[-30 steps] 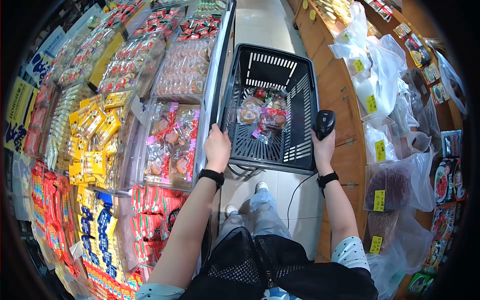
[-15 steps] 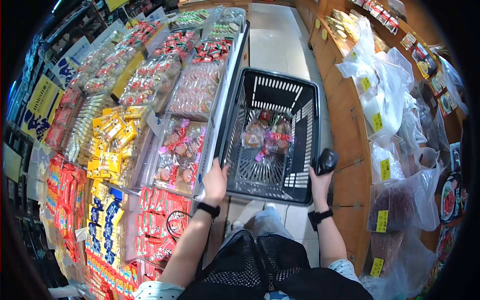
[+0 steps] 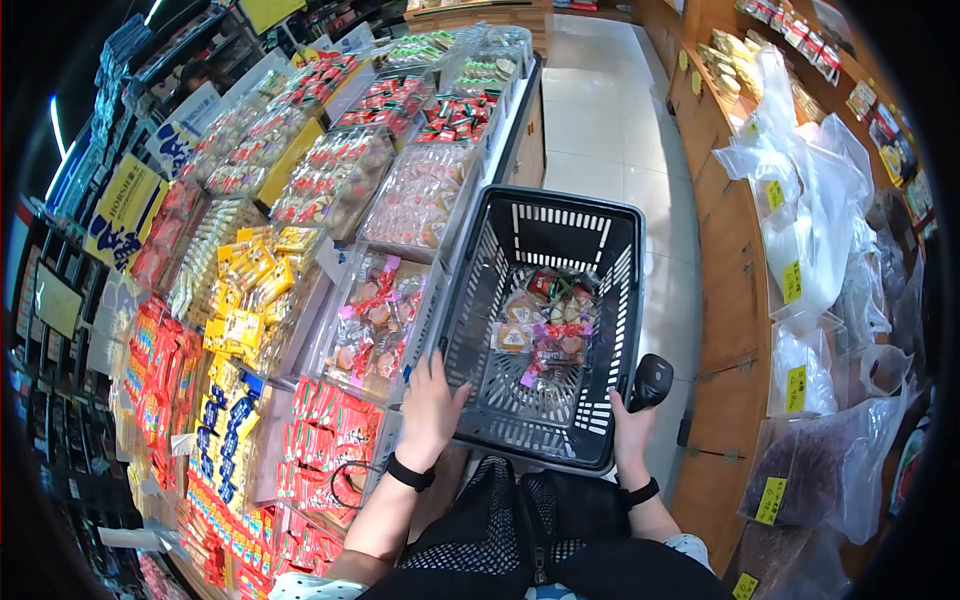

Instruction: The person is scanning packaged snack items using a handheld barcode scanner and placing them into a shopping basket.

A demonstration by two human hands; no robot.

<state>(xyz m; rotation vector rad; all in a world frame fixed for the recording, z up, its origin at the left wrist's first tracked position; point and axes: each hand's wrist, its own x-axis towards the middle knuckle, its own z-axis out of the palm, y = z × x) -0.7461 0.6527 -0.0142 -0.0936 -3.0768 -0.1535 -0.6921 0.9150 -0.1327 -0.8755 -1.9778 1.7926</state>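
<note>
A black plastic shopping basket (image 3: 545, 440) is in front of my body, close beside the left-hand display. Inside lie several small clear-wrapped packs (image 3: 555, 320) with red and pink ties. My left hand (image 3: 430, 408) is at the near left rim, its fingers stretched out and apart, beside the display edge. On the right side, my right hand (image 3: 632, 435) grips the basket's rim, partly hidden from view. A black rounded handle end (image 3: 652, 380) sticks out just above that hand.
Trays of wrapped sweets fill the left display, with yellow packets (image 3: 255, 290) and red packets (image 3: 325, 435) nearest. Wooden cabinets (image 3: 725, 390) line the right side, topped with plastic bags (image 3: 820, 220) and yellow price tags. A tiled aisle (image 3: 600, 110) runs ahead.
My left hand has loosened from the rim, its fingers spreading. The basket sits lower in view, and my right hand has stayed with it.
</note>
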